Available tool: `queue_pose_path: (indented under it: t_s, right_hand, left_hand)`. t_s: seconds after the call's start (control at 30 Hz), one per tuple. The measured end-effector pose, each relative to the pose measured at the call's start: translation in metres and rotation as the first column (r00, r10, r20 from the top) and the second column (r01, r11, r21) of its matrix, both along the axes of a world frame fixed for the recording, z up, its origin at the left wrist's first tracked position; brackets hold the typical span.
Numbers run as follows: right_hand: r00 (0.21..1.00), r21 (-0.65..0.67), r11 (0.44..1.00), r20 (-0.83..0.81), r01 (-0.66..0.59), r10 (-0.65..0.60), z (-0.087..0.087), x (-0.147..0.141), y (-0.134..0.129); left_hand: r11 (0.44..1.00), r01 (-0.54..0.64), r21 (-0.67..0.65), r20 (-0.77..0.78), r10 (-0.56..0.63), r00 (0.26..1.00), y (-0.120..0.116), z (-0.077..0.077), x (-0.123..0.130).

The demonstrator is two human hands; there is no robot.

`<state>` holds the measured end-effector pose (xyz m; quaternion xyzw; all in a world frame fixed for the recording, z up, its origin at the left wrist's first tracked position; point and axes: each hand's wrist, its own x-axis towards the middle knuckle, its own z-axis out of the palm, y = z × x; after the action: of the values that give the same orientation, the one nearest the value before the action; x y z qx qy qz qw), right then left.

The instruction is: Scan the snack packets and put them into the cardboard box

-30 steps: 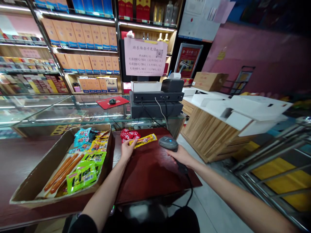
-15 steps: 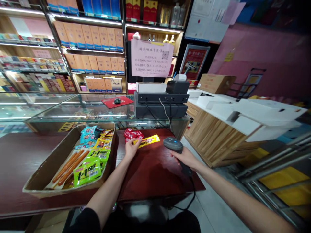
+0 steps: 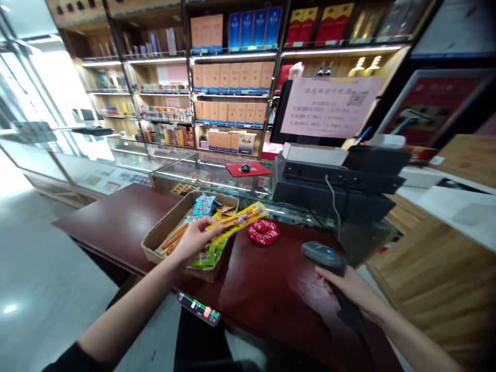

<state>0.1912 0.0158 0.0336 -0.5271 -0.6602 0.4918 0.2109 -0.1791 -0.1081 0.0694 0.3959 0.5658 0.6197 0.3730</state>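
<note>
Holding yellow pkt (image 3: 240, 220) above box (image 3: 152, 254), scanner (image 3: 324, 254) in other hand

Head view: L hand (image 3: 196, 236) pinches the yellow pkt near its lower end, thumb against fingers. The pkt is tilted, over the R side of the box, w/ its far end close to the red pkts (image 3: 264, 232) on the table (image 3: 263, 289). R hand (image 3: 351, 287) is wrapped around the scanner's handle, well apart from L hand. The phone (image 3: 199, 308) is by the near table edge; what supports it, I cannot tell.

Possible trouble, in my judgement: the grip is at one end only, so the pkt may turn or slip, & could then drop among the green pkts (image 3: 211, 254) in the box. If L hand moves low to the R, the free end may push the red pkts. If R hand swings L carelessly, the scanner could also knock them.
</note>
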Motion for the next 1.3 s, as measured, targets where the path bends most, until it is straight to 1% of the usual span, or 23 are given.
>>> queue_pose_path:
  t_s: [0.03,0.1,0.2,0.3,0.37,0.43,0.5,0.57,0.67,0.73,0.77,0.83,0.87,0.9,0.97,1.0,1.07,1.1,1.13,1.2,1.23,1.27,1.3]
  right_hand:
    - [1.000,-0.007,1.000,0.003,-0.027,0.027,-0.002,-0.005,0.003]
    - [0.997,-0.012,0.997,0.008,-0.075,0.075,-0.007,-0.015,0.010]
    - [0.994,-0.003,0.994,0.004,-0.113,0.113,-0.015,-0.030,0.017]
    - [0.988,-0.011,0.988,0.024,-0.151,0.151,-0.020,-0.041,0.021]
    - [0.983,-0.022,0.984,0.040,-0.176,0.177,-0.021,-0.045,0.023]
    - [0.982,-0.027,0.983,0.043,-0.181,0.182,-0.018,-0.046,0.023]
    - [0.984,-0.033,0.984,0.037,-0.172,0.174,-0.015,-0.045,0.022]
    - [0.988,-0.026,0.988,0.022,-0.151,0.152,-0.011,-0.042,0.021]
    - [0.994,0.007,0.994,-0.002,-0.110,0.110,-0.007,-0.036,0.017]
    - [0.996,0.012,0.996,-0.006,-0.087,0.087,-0.005,-0.031,0.014]
    - [0.997,0.007,0.997,-0.005,-0.076,0.076,-0.003,-0.029,0.013]
    - [0.998,-0.005,0.999,-0.011,-0.054,0.054,0.000,-0.022,0.008]
    - [0.999,0.000,0.999,-0.019,-0.035,0.035,0.002,-0.018,0.005]
    - [1.000,0.006,1.000,-0.022,-0.023,0.023,0.004,-0.014,0.002]
    - [0.999,0.027,1.000,-0.036,0.005,-0.004,0.006,-0.004,-0.004]
    - [0.999,0.031,0.999,-0.041,0.019,-0.017,0.007,0.001,-0.007]
    - [0.998,0.026,0.999,-0.045,0.047,-0.046,0.006,0.009,-0.013]
    - [0.997,0.019,0.998,-0.045,0.060,-0.060,0.006,0.013,-0.015]
    - [0.996,0.014,0.997,-0.045,0.074,-0.074,0.005,0.016,-0.018]
    - [0.994,0.007,0.995,-0.043,0.104,-0.104,0.003,0.020,-0.022]
    - [0.992,0.004,0.993,-0.042,0.120,-0.120,0.001,0.021,-0.023]
    - [0.990,-0.003,0.991,-0.040,0.133,-0.133,0.000,0.023,-0.025]
    - [0.989,-0.011,0.990,-0.040,0.143,-0.143,-0.001,0.023,-0.026]
  left_hand:
    - [0.999,-0.045,-0.022,-0.007,0.044,0.999,-0.012,0.004,-0.020]
    - [0.991,-0.132,-0.037,-0.025,0.132,0.991,-0.031,0.006,-0.056]
    - [0.968,-0.242,-0.069,-0.072,0.237,0.969,-0.048,-0.001,-0.094]
    - [0.947,-0.302,-0.108,-0.114,0.290,0.950,-0.054,-0.015,-0.115]
    - [0.940,-0.322,-0.109,-0.156,0.304,0.940,-0.054,-0.021,-0.120]
    - [0.942,-0.326,-0.084,-0.200,0.305,0.931,-0.051,-0.023,-0.118]
    - [0.958,-0.285,-0.039,-0.229,0.269,0.935,-0.045,-0.019,-0.108]
    - [0.978,-0.206,0.006,-0.243,0.202,0.949,-0.036,-0.010,-0.089]
    - [0.996,-0.062,0.066,-0.265,0.078,0.961,-0.022,0.002,-0.040]
    - [0.993,0.054,0.101,-0.274,-0.025,0.961,-0.010,0.003,0.000]
    - [0.987,0.114,0.115,-0.274,-0.079,0.958,-0.003,0.001,0.020]
    - [0.966,0.230,0.120,-0.270,-0.191,0.944,0.015,-0.012,0.056]
    - [0.957,0.259,0.134,-0.275,-0.215,0.937,0.026,-0.021,0.071]
    - [0.952,0.266,0.152,-0.298,-0.212,0.931,0.038,-0.032,0.082]
    - [0.962,0.212,0.174,-0.400,-0.128,0.908,0.066,-0.056,0.095]
    - [0.970,0.186,0.155,-0.467,-0.094,0.879,0.080,-0.068,0.098]
    - [0.992,0.110,0.064,-0.607,-0.049,0.793,0.108,-0.090,0.098]
    - [1.000,0.025,0.012,-0.667,-0.010,0.745,0.119,-0.099,0.097]
    - [0.995,-0.090,-0.038,-0.715,0.036,0.699,0.129,-0.106,0.095]
    - [0.958,-0.268,-0.106,-0.781,0.087,0.619,0.144,-0.118,0.093]
    - [0.938,-0.324,-0.125,-0.803,0.096,0.589,0.148,-0.123,0.092]
    - [0.928,-0.348,-0.135,-0.819,0.093,0.566,0.151,-0.126,0.091]
    - [0.928,-0.347,-0.138,-0.831,0.082,0.551,0.153,-0.129,0.090]
